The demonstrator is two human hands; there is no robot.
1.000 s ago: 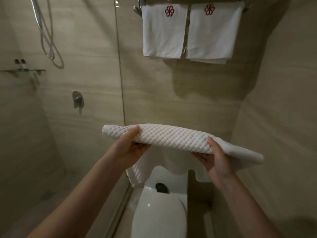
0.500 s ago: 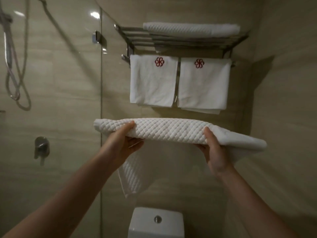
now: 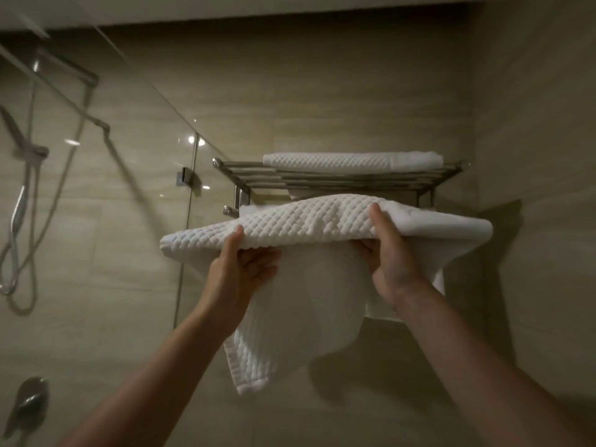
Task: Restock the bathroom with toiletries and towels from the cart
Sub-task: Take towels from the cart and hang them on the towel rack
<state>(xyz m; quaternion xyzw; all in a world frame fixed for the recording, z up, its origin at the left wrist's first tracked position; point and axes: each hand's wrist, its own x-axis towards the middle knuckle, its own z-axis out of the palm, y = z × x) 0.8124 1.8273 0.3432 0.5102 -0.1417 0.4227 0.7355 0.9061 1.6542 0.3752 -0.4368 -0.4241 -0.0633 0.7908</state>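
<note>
a folded white waffle-weave towel (image 3: 322, 224) is held up in the air by both hands, just in front of and slightly below the chrome towel rack (image 3: 338, 182) fixed to the beige tiled wall (image 3: 322, 108). its top edge overlaps the rack's lower bars in this view, and whether it touches them cannot be told. the left hand (image 3: 238, 275) grasps the towel near its left end, thumb laid over the top of the fold and fingers spread underneath. the right hand (image 3: 390, 262) grasps it to the right of the middle in the same way, thumb pressed on the upper face and fingers tucked below. the towel lies roughly level between the two hands, with its right end sticking out past the right hand toward the side wall (image 3: 541, 188). one loose layer has slipped out of the fold and sags between the forearms, its textured corner hanging below the left wrist. on the rack's top shelf a second folded waffle towel (image 3: 351, 161) lies flat along the bars. to the left stands a glass shower screen (image 3: 135, 221), joined to the wall by a small metal clip (image 3: 185, 180) just beside the rack. behind the glass a shower hose (image 3: 32, 246) loops down from a wall holder, and a metal mixer handle (image 3: 29, 401) sits low on the shower wall.
</note>
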